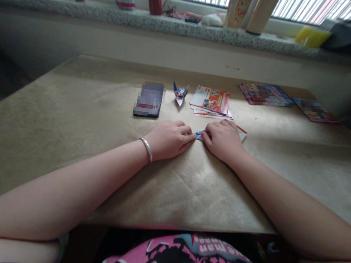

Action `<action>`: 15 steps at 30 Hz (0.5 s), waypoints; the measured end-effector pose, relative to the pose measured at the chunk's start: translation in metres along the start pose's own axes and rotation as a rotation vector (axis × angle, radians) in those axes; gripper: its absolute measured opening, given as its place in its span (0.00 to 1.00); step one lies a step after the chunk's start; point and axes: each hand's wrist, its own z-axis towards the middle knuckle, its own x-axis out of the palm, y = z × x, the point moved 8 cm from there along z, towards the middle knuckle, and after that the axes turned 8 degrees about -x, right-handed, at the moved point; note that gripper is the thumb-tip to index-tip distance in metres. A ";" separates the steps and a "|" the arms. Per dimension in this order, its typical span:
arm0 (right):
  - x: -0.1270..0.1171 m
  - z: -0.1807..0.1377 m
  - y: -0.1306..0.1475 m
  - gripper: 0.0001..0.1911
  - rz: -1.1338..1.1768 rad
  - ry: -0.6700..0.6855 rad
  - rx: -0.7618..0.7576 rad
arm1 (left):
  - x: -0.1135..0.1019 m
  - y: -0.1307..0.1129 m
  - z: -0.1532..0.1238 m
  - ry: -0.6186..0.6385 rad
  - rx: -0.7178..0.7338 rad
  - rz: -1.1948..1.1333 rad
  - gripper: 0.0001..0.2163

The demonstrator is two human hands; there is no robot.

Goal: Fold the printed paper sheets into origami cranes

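Note:
My left hand, with a silver bangle on its wrist, rests knuckles-up on the brown table, its fingers curled and pressing the left tip of a folded piece of printed paper. Facing it, my right hand lies on the same paper with fingers closed over it; a white and red corner sticks out at its right side. Most of the paper is hidden under both hands. A finished folded paper crane stands just behind them.
A dark phone lies behind my left hand. A small stack of printed leaflets sits behind my right hand, with two more leaflets at the far right. The windowsill holds bottles, tubes and small items.

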 end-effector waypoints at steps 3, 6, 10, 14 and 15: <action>0.007 0.003 -0.008 0.17 0.090 0.032 0.042 | 0.000 0.001 -0.001 0.017 0.024 0.000 0.14; 0.010 0.003 -0.014 0.16 0.125 0.045 0.076 | -0.001 0.004 -0.002 0.025 0.039 -0.003 0.14; 0.011 0.002 -0.016 0.17 0.137 0.054 0.093 | -0.002 0.006 -0.004 0.018 0.030 -0.006 0.14; 0.011 0.003 -0.016 0.16 0.153 0.053 0.092 | -0.001 0.007 -0.003 0.012 0.020 -0.007 0.14; 0.012 0.003 -0.017 0.16 0.158 0.054 0.092 | -0.001 0.006 -0.003 0.012 0.021 -0.008 0.14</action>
